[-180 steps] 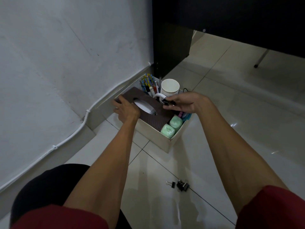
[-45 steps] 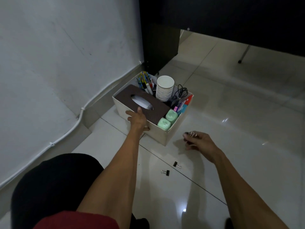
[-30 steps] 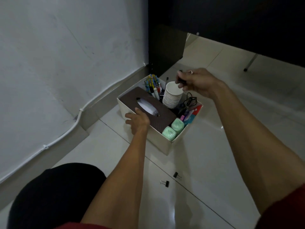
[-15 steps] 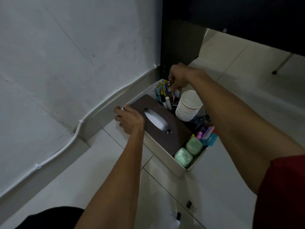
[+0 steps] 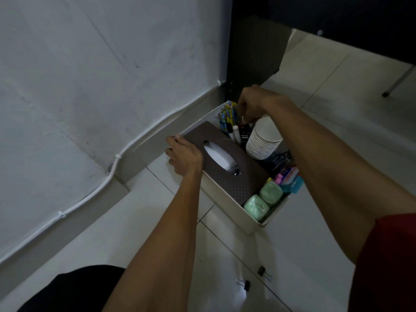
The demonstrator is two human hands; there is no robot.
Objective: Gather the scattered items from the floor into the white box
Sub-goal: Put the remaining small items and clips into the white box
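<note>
The white box (image 5: pixel 225 200) stands on the tiled floor against the wall. It holds a brown tissue box (image 5: pixel 227 174), a stack of white paper cups (image 5: pixel 263 143), coloured markers (image 5: pixel 228 115), two green packs (image 5: pixel 263 200) and small stationery. My left hand (image 5: pixel 184 154) grips the box's left end by the tissue box corner. My right hand (image 5: pixel 254 104) hovers over the far corner between markers and cups, fingers pinched downward on a binder clip that is mostly hidden. Two black binder clips (image 5: pixel 262 270) (image 5: pixel 245 284) lie on the floor in front of the box.
A black desk panel (image 5: pixel 254 48) rises right behind the box. The grey wall with a white cable (image 5: pixel 117 158) runs along the left. A chair leg (image 5: pixel 396 82) stands at the far right. My dark-clothed knee (image 5: pixel 67 291) is at the bottom left.
My right hand picked a binder clip off the floor, carried it over the cups and lowered it at the box's far corner. My left hand shifted along the box's left end.
</note>
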